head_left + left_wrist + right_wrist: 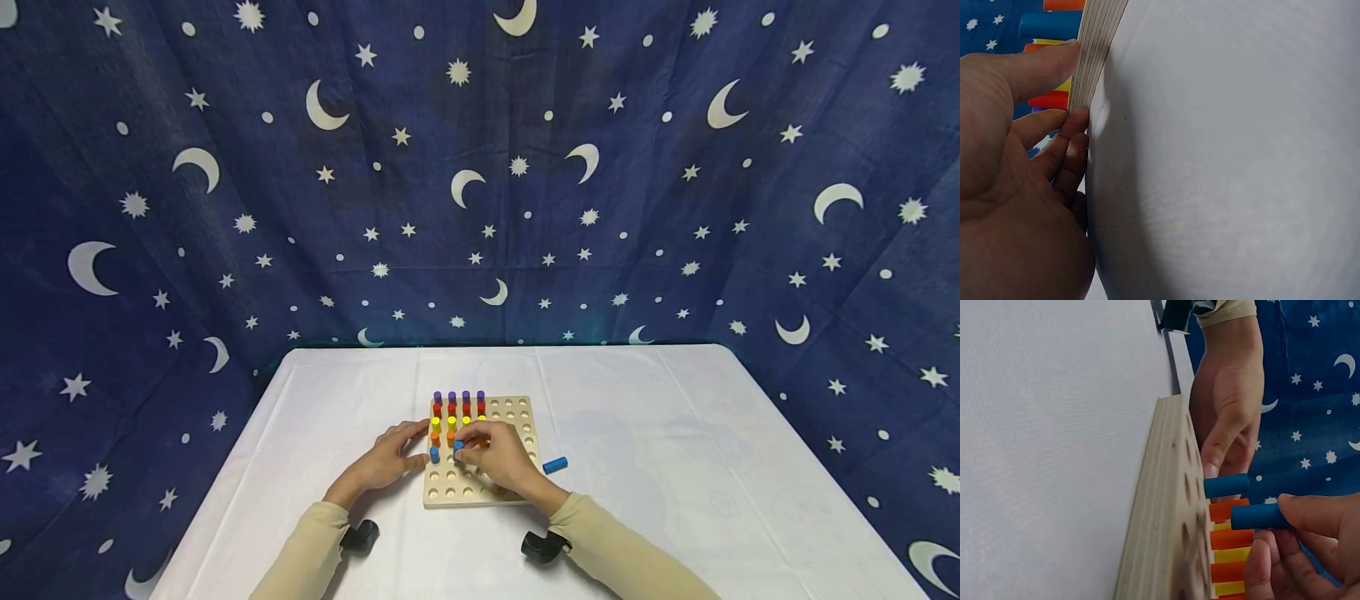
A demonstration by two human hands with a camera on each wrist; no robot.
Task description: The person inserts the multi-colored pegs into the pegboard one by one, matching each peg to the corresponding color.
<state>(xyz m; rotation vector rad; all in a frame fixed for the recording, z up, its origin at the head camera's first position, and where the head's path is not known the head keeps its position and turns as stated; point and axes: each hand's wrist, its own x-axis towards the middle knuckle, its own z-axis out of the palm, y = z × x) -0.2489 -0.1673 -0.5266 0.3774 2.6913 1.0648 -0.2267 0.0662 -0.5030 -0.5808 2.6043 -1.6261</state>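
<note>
A wooden pegboard (442, 485) with rows of round holes lies on the table. Purple pegs (452, 397) stand along its far side, followed by rows of red pegs (452, 410), yellow pegs (452, 422) and orange pegs (451, 437), some hidden behind my right hand (502, 454). That hand pinches a blue peg (1257, 517) between thumb and fingertips, its free end towards the board. Another blue peg (434, 455) stands in a hole at the left edge. Beside it, my left hand (386, 458) touches the board's left side with thumb and fingertips.
One loose blue peg (555, 465) lies on the white tablecloth (637, 417), just right of the board. Behind the table hangs a dark blue curtain (525, 100) with moons and stars. A black wrist device (360, 538) sits at the left cuff, and a similar one (543, 547) at the right.
</note>
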